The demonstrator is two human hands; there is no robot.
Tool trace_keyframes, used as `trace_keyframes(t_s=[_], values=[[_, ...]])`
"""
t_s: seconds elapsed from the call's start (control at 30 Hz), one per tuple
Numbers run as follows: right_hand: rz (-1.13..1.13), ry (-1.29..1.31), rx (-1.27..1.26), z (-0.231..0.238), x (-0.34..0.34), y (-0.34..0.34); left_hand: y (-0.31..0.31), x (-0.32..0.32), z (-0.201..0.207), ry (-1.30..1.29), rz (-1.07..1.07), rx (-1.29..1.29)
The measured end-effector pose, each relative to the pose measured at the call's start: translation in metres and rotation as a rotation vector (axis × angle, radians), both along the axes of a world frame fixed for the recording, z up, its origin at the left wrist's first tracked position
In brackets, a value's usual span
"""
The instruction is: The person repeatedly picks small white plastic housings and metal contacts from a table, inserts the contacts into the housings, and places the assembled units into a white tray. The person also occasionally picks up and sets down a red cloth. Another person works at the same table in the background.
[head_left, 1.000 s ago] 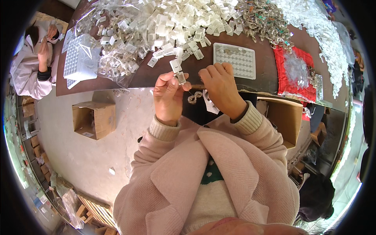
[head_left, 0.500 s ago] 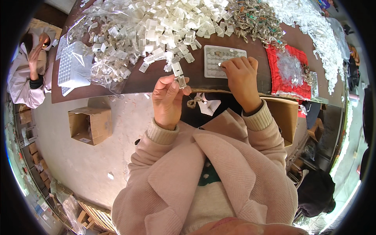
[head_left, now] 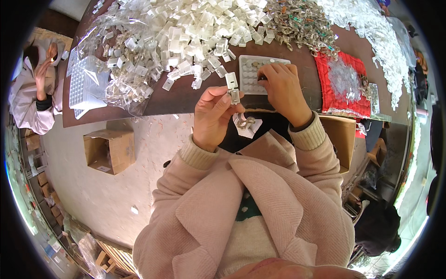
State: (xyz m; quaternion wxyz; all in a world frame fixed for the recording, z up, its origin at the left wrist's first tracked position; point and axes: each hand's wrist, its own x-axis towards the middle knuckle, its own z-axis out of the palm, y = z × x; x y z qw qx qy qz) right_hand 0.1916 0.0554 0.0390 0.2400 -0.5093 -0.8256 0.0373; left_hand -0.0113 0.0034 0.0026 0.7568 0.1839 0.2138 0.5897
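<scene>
My left hand [head_left: 213, 118] pinches a small clear plastic case [head_left: 232, 81] upright, its hinged lid raised. Beneath those fingers hangs a looped, brownish cord-like bundle [head_left: 246, 122]; whether it joins the case I cannot tell. Over a white tray [head_left: 246, 87] with rows of round pockets, my right hand [head_left: 284, 90] is bent with its fingertips closed together. Whatever lies in those fingertips is hidden. Several small round, silvery discs [head_left: 260, 62] sit along the tray's far side.
Heaps of clear cases [head_left: 200, 23], tangled cord pieces [head_left: 302, 28] and clear plastic bits [head_left: 371, 37] cover the brown table. A red cloth [head_left: 344, 106] lies right of the tray, stacked pocketed trays [head_left: 86, 93] at left. Another person [head_left: 39, 88] sits far left. A cardboard box [head_left: 109, 151] stands below.
My left hand has moved right with the case, closer to the tray. The right hand has shifted slightly left over the tray, and its fingertips now hide the small disc seen there before.
</scene>
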Motion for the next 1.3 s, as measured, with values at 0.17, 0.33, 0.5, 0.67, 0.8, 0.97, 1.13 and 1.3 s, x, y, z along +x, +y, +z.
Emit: trace_keyframes(t_s=[0.17,0.33,0.5,0.67,0.8,0.97,1.13,1.3], values=[[0.047,-0.002,-0.038,-0.003,0.004,0.007,0.008,0.006,-0.006,-0.009,-0.049,0.041],[0.019,0.000,-0.088,0.003,0.000,0.007,0.011,0.011,-0.006,0.000,-0.024,0.051],[0.041,0.282,0.039,0.029,-0.011,-0.015,0.008,0.019,0.001,0.029,0.062,0.057],[0.107,0.246,0.159,0.044,-0.026,-0.029,0.004,0.027,0.008,0.051,0.111,0.162],[0.083,0.313,0.174,0.046,-0.032,-0.034,0.004,0.025,0.009,0.021,0.107,0.128],[0.067,0.419,0.197,0.044,-0.033,-0.037,0.003,0.022,0.010,-0.071,0.033,0.072],[0.112,0.428,0.310,0.037,-0.034,-0.031,0.003,0.024,0.010,-0.078,0.028,0.048],[0.137,0.405,0.334,0.029,-0.036,-0.026,0.007,0.022,0.008,-0.062,0.027,0.025]])
